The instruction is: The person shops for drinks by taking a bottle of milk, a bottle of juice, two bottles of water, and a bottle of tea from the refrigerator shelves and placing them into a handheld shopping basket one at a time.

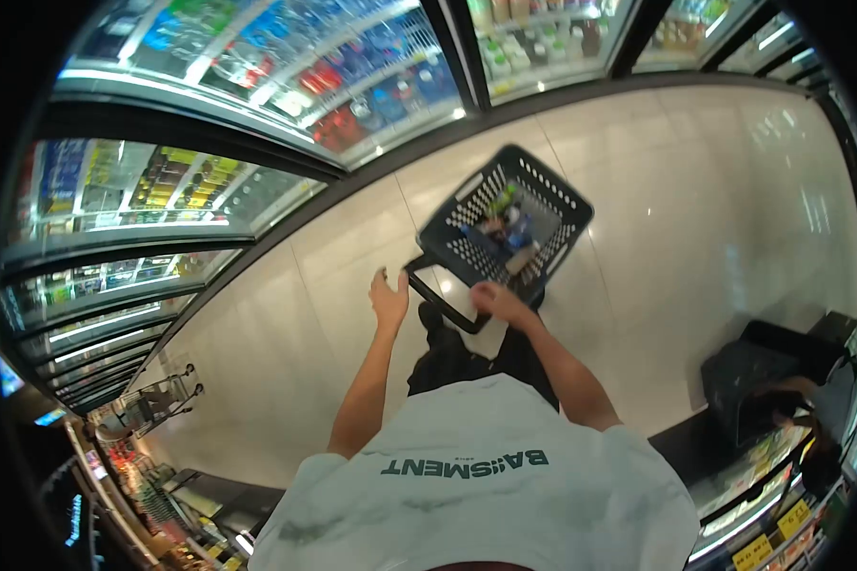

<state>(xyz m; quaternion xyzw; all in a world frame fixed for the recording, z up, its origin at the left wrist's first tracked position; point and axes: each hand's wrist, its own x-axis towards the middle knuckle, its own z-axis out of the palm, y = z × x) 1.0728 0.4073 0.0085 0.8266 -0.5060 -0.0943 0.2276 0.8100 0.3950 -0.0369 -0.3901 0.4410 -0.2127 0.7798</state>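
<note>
The right hand [501,304] looks curled around the handle [442,302] of the basket [435,235], in front of the legs; the left hand [388,299], open, is beside it. Handling the basket seems the current step; shifting it calls for a firm grip. The shirt [486,509] reads "BA…SMENT", middle unclear; product labels blur.

One basket [448,243] at upper centre, one handle [441,302] on it, one left hand [388,300] and one right hand [502,301] mid-frame, one trolley [154,404] at lower left, one white shirt [476,504] at bottom, two yellow signs [792,519] lower right
</note>
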